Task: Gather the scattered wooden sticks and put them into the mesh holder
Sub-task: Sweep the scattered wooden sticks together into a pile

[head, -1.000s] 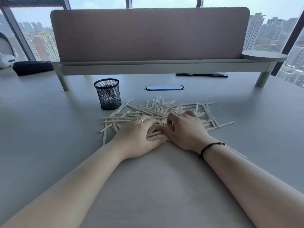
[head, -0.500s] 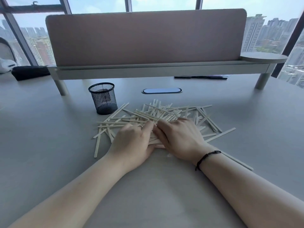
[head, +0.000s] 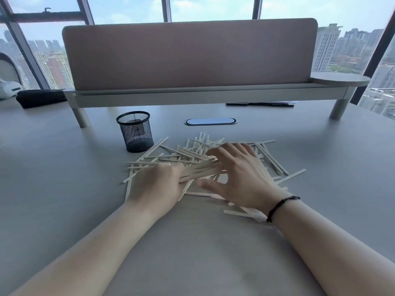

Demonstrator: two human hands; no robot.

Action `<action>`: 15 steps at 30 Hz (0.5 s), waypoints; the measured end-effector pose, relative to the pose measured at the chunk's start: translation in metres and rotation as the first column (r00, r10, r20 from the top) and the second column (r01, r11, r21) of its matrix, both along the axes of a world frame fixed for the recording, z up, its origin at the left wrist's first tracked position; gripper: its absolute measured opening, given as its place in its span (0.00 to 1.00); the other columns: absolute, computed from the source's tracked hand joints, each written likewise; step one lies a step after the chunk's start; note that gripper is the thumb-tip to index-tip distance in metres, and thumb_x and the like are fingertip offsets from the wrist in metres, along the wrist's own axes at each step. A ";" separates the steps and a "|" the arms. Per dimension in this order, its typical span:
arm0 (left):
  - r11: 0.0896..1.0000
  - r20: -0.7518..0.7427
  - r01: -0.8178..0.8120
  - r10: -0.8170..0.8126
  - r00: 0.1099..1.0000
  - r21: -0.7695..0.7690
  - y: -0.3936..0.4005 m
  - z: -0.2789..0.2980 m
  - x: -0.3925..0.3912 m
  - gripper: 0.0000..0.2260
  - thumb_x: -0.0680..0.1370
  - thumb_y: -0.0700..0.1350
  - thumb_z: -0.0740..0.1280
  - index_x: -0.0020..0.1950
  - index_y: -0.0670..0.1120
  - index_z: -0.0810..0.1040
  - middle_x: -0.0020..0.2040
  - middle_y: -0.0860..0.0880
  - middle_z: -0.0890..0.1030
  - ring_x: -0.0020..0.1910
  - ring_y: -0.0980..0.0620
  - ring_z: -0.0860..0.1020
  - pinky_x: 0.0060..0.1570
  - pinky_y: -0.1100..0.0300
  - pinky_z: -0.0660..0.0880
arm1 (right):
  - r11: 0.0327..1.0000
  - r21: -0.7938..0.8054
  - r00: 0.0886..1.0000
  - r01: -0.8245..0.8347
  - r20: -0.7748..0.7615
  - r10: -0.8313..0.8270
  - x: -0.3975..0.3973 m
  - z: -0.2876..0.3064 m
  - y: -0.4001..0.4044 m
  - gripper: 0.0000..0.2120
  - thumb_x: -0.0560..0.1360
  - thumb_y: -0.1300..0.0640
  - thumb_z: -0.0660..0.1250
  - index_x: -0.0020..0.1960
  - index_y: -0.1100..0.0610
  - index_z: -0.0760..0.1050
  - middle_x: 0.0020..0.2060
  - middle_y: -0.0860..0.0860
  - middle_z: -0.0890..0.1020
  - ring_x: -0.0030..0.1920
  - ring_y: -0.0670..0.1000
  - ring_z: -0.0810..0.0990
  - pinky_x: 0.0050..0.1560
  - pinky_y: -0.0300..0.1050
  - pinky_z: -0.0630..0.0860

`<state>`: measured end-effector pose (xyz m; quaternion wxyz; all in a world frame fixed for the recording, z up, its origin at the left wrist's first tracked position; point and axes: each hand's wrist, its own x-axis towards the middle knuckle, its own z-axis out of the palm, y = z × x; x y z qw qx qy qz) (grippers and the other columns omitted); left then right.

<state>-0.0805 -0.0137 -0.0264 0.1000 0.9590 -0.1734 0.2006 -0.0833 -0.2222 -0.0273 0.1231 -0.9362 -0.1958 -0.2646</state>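
No legible text, label, brand, number or sign is seen anywhere in the head view.

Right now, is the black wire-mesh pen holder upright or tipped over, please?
Upright: the black wire-mesh pen holder stands on its base on the grey table, round rim facing up.

grey desk (head: pixel 53 189) | pink divider panel (head: pixel 188 56) | oval cable port (head: pixel 210 121) | black pen (head: pixel 259 104) | black pouch (head: pixel 40 98)
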 end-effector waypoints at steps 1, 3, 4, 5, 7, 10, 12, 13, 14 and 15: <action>0.999 -0.010 0.000 0.000 1.000 -0.032 0.003 -0.001 0.001 0.13 0.76 0.51 0.67 0.37 0.48 0.67 0.32 0.48 0.77 0.38 0.41 0.81 0.33 0.54 0.73 | 1.000 -0.004 1.000 0.009 -0.019 -0.009 0.000 0.001 -0.002 0.34 0.68 0.23 0.59 0.62 0.46 0.74 0.52 0.45 0.79 0.56 0.52 0.75 0.65 0.49 0.65; 0.998 0.012 0.010 -0.009 1.000 -0.067 0.007 -0.002 0.005 0.13 0.74 0.47 0.69 0.35 0.49 0.66 0.33 0.50 0.74 0.39 0.39 0.80 0.31 0.54 0.69 | 0.999 -0.027 0.999 0.030 -0.020 -0.030 0.000 0.001 -0.005 0.33 0.67 0.23 0.60 0.61 0.45 0.74 0.52 0.44 0.79 0.58 0.52 0.74 0.68 0.52 0.64; 0.998 0.027 0.019 -0.017 0.999 -0.067 0.008 -0.003 0.007 0.14 0.74 0.46 0.70 0.34 0.50 0.67 0.35 0.50 0.74 0.39 0.39 0.80 0.31 0.54 0.67 | 0.999 -0.035 0.999 0.039 -0.011 -0.039 0.000 0.001 -0.006 0.32 0.67 0.24 0.60 0.59 0.45 0.75 0.51 0.43 0.79 0.59 0.52 0.74 0.70 0.55 0.63; 0.998 0.029 0.023 -0.021 0.999 -0.065 0.009 -0.002 0.007 0.13 0.74 0.46 0.71 0.33 0.49 0.68 0.38 0.49 0.75 0.39 0.38 0.79 0.31 0.54 0.68 | 0.998 -0.036 0.999 0.046 -0.001 -0.046 -0.001 0.001 -0.006 0.30 0.67 0.24 0.60 0.57 0.45 0.76 0.50 0.43 0.80 0.60 0.51 0.75 0.71 0.58 0.61; 0.999 0.022 0.018 -0.016 1.000 -0.047 0.010 -0.002 0.008 0.10 0.73 0.45 0.70 0.34 0.46 0.73 0.41 0.48 0.75 0.39 0.39 0.79 0.31 0.53 0.73 | 0.997 -0.047 0.998 0.058 0.014 -0.058 0.000 0.000 -0.005 0.26 0.68 0.27 0.62 0.54 0.45 0.78 0.48 0.43 0.82 0.59 0.50 0.76 0.73 0.61 0.58; 0.998 0.000 0.030 -0.030 1.000 -0.062 0.009 -0.001 0.006 0.13 0.73 0.44 0.70 0.31 0.48 0.68 0.38 0.49 0.75 0.36 0.41 0.79 0.32 0.52 0.74 | 0.995 -0.052 0.996 0.088 0.032 -0.086 0.000 0.000 -0.002 0.15 0.70 0.38 0.68 0.48 0.48 0.78 0.40 0.44 0.84 0.48 0.53 0.81 0.67 0.60 0.67; 0.998 -0.002 0.031 -0.031 1.000 -0.059 0.007 0.000 0.005 0.16 0.72 0.43 0.69 0.30 0.49 0.64 0.33 0.50 0.74 0.36 0.41 0.78 0.30 0.54 0.71 | 0.994 -0.016 0.994 0.110 0.014 -0.110 -0.001 0.002 0.002 0.07 0.69 0.49 0.70 0.43 0.51 0.76 0.34 0.46 0.82 0.38 0.57 0.81 0.51 0.52 0.75; 0.999 0.004 0.024 -0.024 1.000 -0.036 0.006 0.000 0.004 0.16 0.72 0.43 0.69 0.31 0.49 0.64 0.32 0.50 0.73 0.37 0.40 0.78 0.30 0.55 0.68 | 0.992 -0.001 0.992 0.124 0.003 -0.124 -0.002 0.003 0.004 0.06 0.68 0.53 0.69 0.42 0.52 0.75 0.33 0.48 0.81 0.35 0.59 0.79 0.41 0.49 0.74; 1.000 0.006 0.016 -0.016 1.000 -0.012 0.005 0.001 0.003 0.14 0.73 0.44 0.68 0.32 0.48 0.65 0.32 0.49 0.75 0.39 0.39 0.79 0.31 0.55 0.65 | 0.990 0.005 0.990 0.138 -0.003 -0.138 -0.003 0.004 0.007 0.06 0.67 0.56 0.68 0.42 0.53 0.74 0.33 0.49 0.81 0.34 0.60 0.79 0.34 0.46 0.72; 1.000 0.003 0.008 -0.008 1.000 0.012 0.004 0.001 0.002 0.12 0.74 0.46 0.68 0.35 0.48 0.67 0.34 0.47 0.78 0.40 0.39 0.79 0.32 0.55 0.64 | 0.990 0.004 0.990 0.144 0.000 -0.144 -0.004 0.004 0.009 0.06 0.66 0.57 0.68 0.43 0.53 0.74 0.33 0.50 0.81 0.33 0.62 0.78 0.30 0.45 0.69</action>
